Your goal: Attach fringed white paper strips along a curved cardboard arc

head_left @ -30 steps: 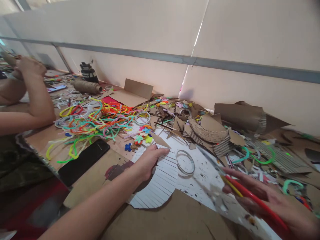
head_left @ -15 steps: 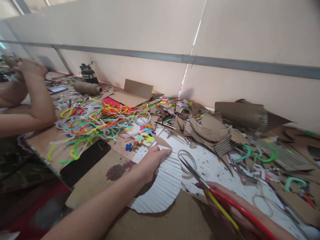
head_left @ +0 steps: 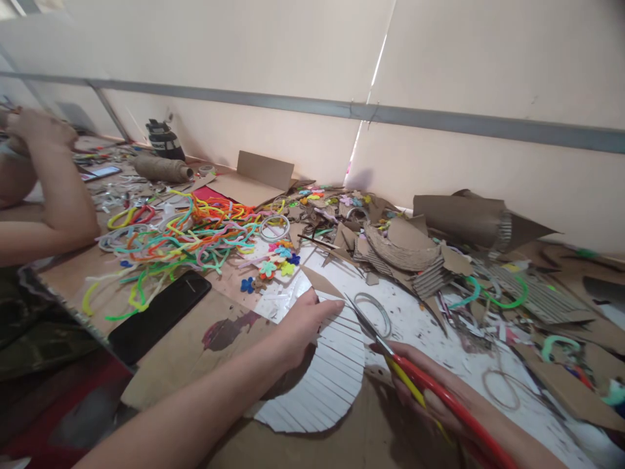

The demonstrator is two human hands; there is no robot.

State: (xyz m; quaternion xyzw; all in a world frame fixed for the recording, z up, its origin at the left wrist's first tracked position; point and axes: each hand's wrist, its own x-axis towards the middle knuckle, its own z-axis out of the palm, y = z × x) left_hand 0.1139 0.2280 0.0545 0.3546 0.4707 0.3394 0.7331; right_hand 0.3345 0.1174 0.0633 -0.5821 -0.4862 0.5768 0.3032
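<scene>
Presently I am viewing the left hand (head_left: 303, 329), which is pinching the upper end of a slotted white disc (head_left: 327, 374) above brown cardboard (head_left: 283, 453). My right hand (head_left: 459, 381) is gripping the scissors (head_left: 415, 371) by their handles. The blades are pointing toward the disc's right edge; contact I am not discerning. A ring (head_left: 385, 315) is lying just beside the blades

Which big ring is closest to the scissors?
The grey ring right beside the scissors, by their blades. The other ring lies farther off, next to the colourful pipe cleaners.
</scene>
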